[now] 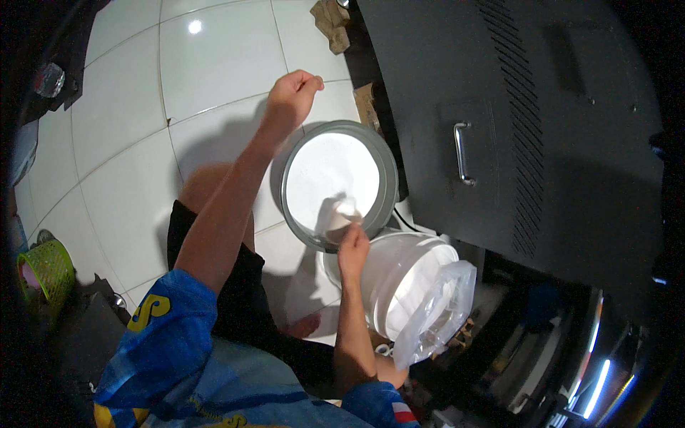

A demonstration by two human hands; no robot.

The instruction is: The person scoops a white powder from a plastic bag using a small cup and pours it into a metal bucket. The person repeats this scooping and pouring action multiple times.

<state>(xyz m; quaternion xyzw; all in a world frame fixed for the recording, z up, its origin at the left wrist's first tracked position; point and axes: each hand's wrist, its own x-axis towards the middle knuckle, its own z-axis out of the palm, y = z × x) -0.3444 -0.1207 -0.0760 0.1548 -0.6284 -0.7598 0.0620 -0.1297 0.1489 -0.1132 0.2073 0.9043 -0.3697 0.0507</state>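
Two bare hands show, one left hand [296, 98] and one right hand [352, 252], with one blurred scoop [335, 230] and one grey basin [389, 171]. Rightward come one white bucket [378, 274], one clear plastic bag [421, 329] and one dark cabinet [427, 85] bearing one metal handle [458, 153]; at left, one green basket [60, 265].

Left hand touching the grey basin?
Apart. The head view shows white floor tile between the left hand and the grey basin.
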